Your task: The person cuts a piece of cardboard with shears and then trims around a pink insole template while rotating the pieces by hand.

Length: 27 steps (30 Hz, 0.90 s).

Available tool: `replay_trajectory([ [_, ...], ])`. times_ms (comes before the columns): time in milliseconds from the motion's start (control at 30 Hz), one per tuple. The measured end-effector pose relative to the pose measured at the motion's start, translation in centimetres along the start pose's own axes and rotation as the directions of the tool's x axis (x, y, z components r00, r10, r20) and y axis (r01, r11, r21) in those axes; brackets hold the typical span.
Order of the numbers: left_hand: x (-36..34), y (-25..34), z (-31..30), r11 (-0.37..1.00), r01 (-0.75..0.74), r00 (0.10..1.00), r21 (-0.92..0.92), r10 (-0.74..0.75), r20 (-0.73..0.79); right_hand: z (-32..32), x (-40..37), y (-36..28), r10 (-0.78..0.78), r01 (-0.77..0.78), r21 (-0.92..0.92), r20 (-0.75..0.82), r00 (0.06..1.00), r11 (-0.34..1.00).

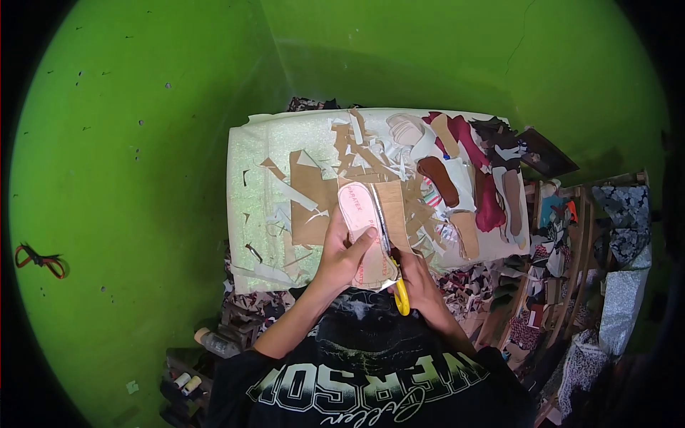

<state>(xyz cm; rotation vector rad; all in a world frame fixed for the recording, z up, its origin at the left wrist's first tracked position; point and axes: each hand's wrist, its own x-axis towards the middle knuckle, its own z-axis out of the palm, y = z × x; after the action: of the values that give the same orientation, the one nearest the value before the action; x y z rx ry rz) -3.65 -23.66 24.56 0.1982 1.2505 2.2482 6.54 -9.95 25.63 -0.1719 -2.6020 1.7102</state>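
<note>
My left hand [344, 258] grips a pale pink insole-shaped piece [359, 214] printed with red PARATEX lettering, thumb on top and fingers beneath. My right hand [419, 279] is closed on a pair of scissors with yellow handles [402, 297]. Their long metal blades lie along the right edge of the pink piece, pointing away from me. A brown board [389, 214] extends to the right of the blades. Whether it is joined to the pink piece cannot be made out. Parts of my right fingers are hidden behind the scissors and the board.
On the white-covered table [260, 153] lie a brown cardboard sheet [305, 187], paper scraps, a reddish-brown sole shape [437, 182] and dark red pieces [489, 207]. A wooden rack [571, 250] with fabric stands right. Green walls [143, 107] surround the table.
</note>
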Motion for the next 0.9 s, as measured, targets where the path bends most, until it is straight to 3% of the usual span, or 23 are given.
replay_trajectory([
  [100, -0.2, 0.6, 0.1, 0.998, 0.057, 0.998, -0.018, -0.057, -0.003, -0.8, 0.3, -0.6, 0.158, -0.166, 0.06, 0.122, 0.98, 0.984],
  [200, -0.3, 0.5, -0.1, 0.998, 0.067, 0.998, -0.008, -0.067, 0.023, -1.1, 0.3, -1.6, 0.109, -0.117, 0.089, 0.082, 0.991, 0.989],
  [300, -0.5, 0.2, -0.2, 0.997, 0.081, 0.995, 0.005, -0.081, 0.061, -0.9, 0.0, 0.9, -0.096, 0.085, -0.287, -0.027, 0.995, 0.954],
  [333, -0.6, 0.1, -0.1, 0.996, 0.092, 0.993, 0.007, -0.092, 0.075, -1.2, 0.0, 0.7, 0.049, -0.047, -0.123, 0.014, 0.999, 0.991],
  [400, -0.5, 0.3, -0.2, 0.997, 0.076, 0.994, 0.016, -0.077, 0.079, -2.0, 0.2, -0.3, 0.304, -0.332, 0.187, 0.161, 0.939, 0.925],
  [433, -0.5, 0.4, -0.3, 0.998, 0.067, 0.994, 0.02, -0.069, 0.081, -2.3, 0.2, -0.4, 0.303, -0.342, 0.251, 0.182, 0.935, 0.905],
  [500, -0.5, 0.7, -0.5, 0.997, 0.049, 0.994, 0.051, -0.054, 0.091, -2.8, 0.1, 0.1, 0.153, -0.181, 0.175, 0.163, 0.975, 0.968],
  [600, -0.6, 0.8, -0.5, 0.996, 0.066, 0.99, 0.063, -0.074, 0.124, -3.0, -0.2, 1.2, 0.098, -0.131, 0.227, 0.149, 0.984, 0.965],
  [667, -0.7, 1.0, -0.3, 0.994, 0.094, 0.985, 0.048, -0.1, 0.138, -2.9, -0.5, 0.2, 0.239, -0.31, 0.41, 0.215, 0.947, 0.858],
  [767, -0.7, 1.2, -0.1, 0.992, 0.128, 0.983, 0.014, -0.129, 0.132, -2.0, -0.8, 0.4, 0.242, -0.314, 0.543, 0.202, 0.949, 0.779],
  [900, -0.9, 1.4, 0.0, 0.986, 0.163, 0.982, -0.035, -0.159, 0.104, -1.9, -1.0, 1.2, 0.204, -0.306, 0.572, 0.237, 0.95, 0.761],
])
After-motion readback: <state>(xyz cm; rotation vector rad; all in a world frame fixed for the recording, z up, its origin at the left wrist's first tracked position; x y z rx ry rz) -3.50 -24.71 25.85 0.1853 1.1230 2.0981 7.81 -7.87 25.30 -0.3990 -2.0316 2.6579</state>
